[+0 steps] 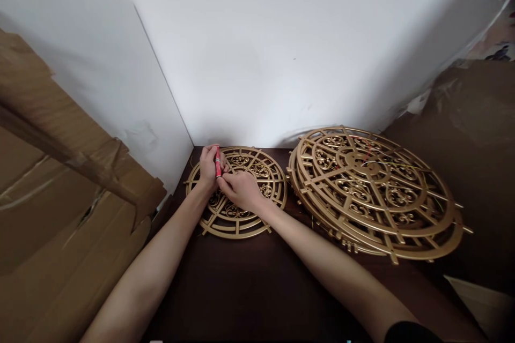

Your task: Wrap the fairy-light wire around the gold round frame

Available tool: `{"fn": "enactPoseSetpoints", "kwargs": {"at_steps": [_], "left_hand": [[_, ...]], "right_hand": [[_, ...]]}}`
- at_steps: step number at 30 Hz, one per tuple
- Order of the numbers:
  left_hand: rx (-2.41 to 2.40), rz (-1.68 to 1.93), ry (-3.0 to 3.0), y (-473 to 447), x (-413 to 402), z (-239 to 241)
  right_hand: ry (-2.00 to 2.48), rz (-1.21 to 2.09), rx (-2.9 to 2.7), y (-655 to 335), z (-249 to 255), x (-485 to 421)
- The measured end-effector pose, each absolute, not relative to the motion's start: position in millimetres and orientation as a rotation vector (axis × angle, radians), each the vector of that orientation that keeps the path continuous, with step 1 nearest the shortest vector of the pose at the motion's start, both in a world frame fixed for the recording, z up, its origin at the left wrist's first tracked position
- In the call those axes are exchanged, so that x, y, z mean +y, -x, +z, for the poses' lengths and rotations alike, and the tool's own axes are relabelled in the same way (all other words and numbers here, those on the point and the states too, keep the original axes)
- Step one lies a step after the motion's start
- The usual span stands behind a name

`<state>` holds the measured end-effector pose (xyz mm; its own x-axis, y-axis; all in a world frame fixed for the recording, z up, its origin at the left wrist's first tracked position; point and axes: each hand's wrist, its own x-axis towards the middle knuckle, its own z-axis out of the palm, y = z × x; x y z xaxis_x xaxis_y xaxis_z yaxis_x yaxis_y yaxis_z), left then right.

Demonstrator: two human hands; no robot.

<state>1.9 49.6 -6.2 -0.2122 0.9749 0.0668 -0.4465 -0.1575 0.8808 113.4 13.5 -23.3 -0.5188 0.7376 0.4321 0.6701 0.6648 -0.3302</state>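
A round gold openwork panel [237,229] with scrollwork and spokes lies flat on the dark table. Over its upper left part, my left hand [207,167] is closed around a slim red pen-like tool [218,162], which points roughly up and down in the view. My right hand [243,190] rests over the middle of the panel, fingers curled inward and thumb by the tool's lower end. Whatever sits between the right fingertips is hidden or too small to make out.
To the right, a stack of similar gold panels [386,214] leans unevenly on the dark table [241,289], with thin red and yellow wires on top. White boards [257,53] stand behind. Brown cardboard [60,214] closes off the left side, and more cardboard [470,134] stands on the right.
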Motion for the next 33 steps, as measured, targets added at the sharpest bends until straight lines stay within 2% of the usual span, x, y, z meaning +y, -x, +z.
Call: {"fn": "enactPoseSetpoints", "kwargs": {"at_steps": [26, 33], "left_hand": [[0.869, 1.577, -0.833, 1.3, 51.1, -3.8], [0.922, 1.604, -0.869, -1.3, 49.5, -6.0]], "right_hand": [[1.019, 0.19, -2.339, -114.2, -21.1, 13.7], [1.032, 0.316, -2.287, -115.2, -17.3, 11.1]]}}
